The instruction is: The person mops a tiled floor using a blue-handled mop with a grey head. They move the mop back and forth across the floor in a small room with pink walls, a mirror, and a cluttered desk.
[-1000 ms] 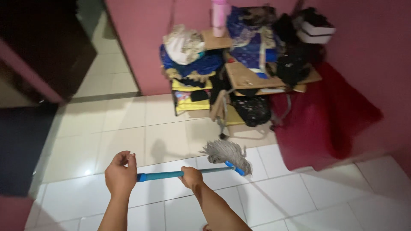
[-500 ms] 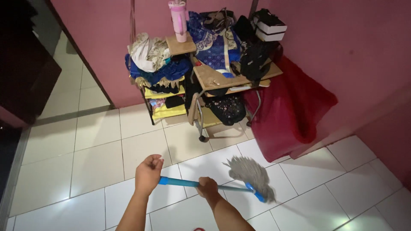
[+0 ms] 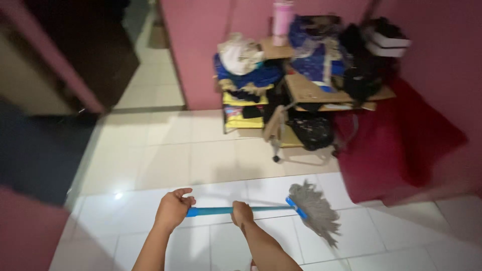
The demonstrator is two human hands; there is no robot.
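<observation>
Here, mop (image 3: 261,209) level, head rightward.

mop head (image 3: 316,211) on floor (image 3: 165,150), rack (image 3: 251,90) behind, cloth (image 3: 401,145) right

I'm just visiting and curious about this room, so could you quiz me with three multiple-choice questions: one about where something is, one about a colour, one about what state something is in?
1. Where does the mop head lie?
A. On the white tiled floor, ahead and to the right of the hands
B. On top of the cluttered shelf
C. Inside the dark doorway

2. What colour is the mop handle?
A. Red
B. Blue
C. Yellow

3. How is the handle held?
A. By one hand only
B. By no hand, it leans on the wall
C. By both hands, left hand at the near end, right hand further along

Answers:
1. A, the grey strings spread over the tiles near the red cloth.
2. B, the shaft between the hands is blue.
3. C, both hands close around it.
</observation>
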